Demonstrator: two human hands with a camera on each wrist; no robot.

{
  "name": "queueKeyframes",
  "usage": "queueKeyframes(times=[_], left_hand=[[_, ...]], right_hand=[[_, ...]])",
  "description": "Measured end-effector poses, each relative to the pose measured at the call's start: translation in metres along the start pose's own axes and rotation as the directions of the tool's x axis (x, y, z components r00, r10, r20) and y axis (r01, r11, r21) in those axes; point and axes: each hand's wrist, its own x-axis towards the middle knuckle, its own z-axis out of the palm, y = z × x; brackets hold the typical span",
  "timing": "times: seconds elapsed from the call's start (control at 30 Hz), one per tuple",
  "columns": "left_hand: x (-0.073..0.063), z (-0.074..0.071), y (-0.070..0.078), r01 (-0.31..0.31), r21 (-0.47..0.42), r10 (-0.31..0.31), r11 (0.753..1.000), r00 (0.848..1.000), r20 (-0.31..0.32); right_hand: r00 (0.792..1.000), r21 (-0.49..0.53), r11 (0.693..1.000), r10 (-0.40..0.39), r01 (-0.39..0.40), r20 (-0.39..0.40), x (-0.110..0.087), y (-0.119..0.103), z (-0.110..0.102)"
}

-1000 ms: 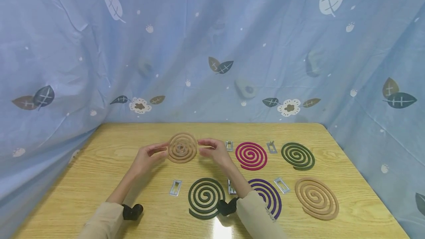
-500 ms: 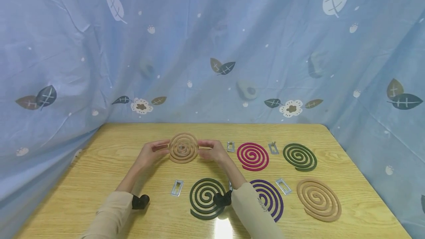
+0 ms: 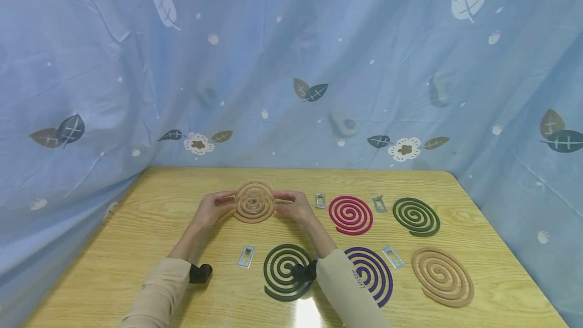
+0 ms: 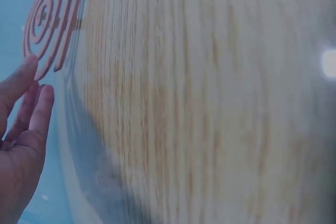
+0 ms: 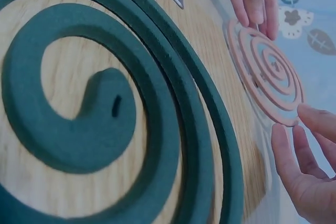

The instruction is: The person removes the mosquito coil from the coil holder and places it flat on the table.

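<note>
A tan mosquito coil (image 3: 254, 201) is at the back left of the table, between my two hands. My left hand (image 3: 211, 210) pinches its left edge, thumb on the near side and fingers behind. On the opposite edge, the thumb and fingers of my right hand (image 3: 293, 204) pinch the rim. In the left wrist view the coil (image 4: 51, 19) is tilted, and a small slot shows at its centre. The right wrist view shows both hands at opposite rims of the coil (image 5: 265, 74). What lies beneath its centre is mostly hidden.
Nearer lie a dark green coil (image 3: 278, 287), a purple coil (image 3: 387, 280) and a tan coil (image 3: 444, 276). Behind them are a magenta coil (image 3: 350, 215) and another green coil (image 3: 416, 216). Small metal stands (image 3: 246, 257) lie between them. A blue curtain (image 3: 273, 65) encloses the table.
The head view has shifted slightly. My forearms have come a little closer together and my right fingers have closed in on the coil's rim. The coil stays in about the same place.
</note>
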Motion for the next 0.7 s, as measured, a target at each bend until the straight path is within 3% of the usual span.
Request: queueKeyframes(times=[0.1, 0.33, 0.53, 0.7], left_hand=[[0.0014, 0.0025, 0.0, 0.005, -0.002, -0.005, 1.0, 1.0, -0.01], [0.0026, 0.0066, -0.0006, -0.004, 0.003, 0.004, 1.0, 1.0, -0.014], [0.0012, 0.006, -0.0021, -0.016, 0.007, 0.016, 1.0, 1.0, -0.011], [0.0016, 0.0071, -0.0045, 0.009, -0.025, -0.009, 1.0, 1.0, -0.008]], right_hand=[[1.0, -0.014, 1.0, -0.017, 0.017, -0.007, 0.001, 0.0022, -0.001], [0.996, -0.003, 0.998, 0.069, -0.069, -0.049, -0.0012, -0.0057, 0.0043], [0.998, -0.004, 0.999, 0.053, -0.053, -0.036, -0.0011, -0.0028, 0.0053], [0.998, -0.002, 0.999, 0.047, -0.047, -0.051, -0.0013, -0.0035, 0.0072]])
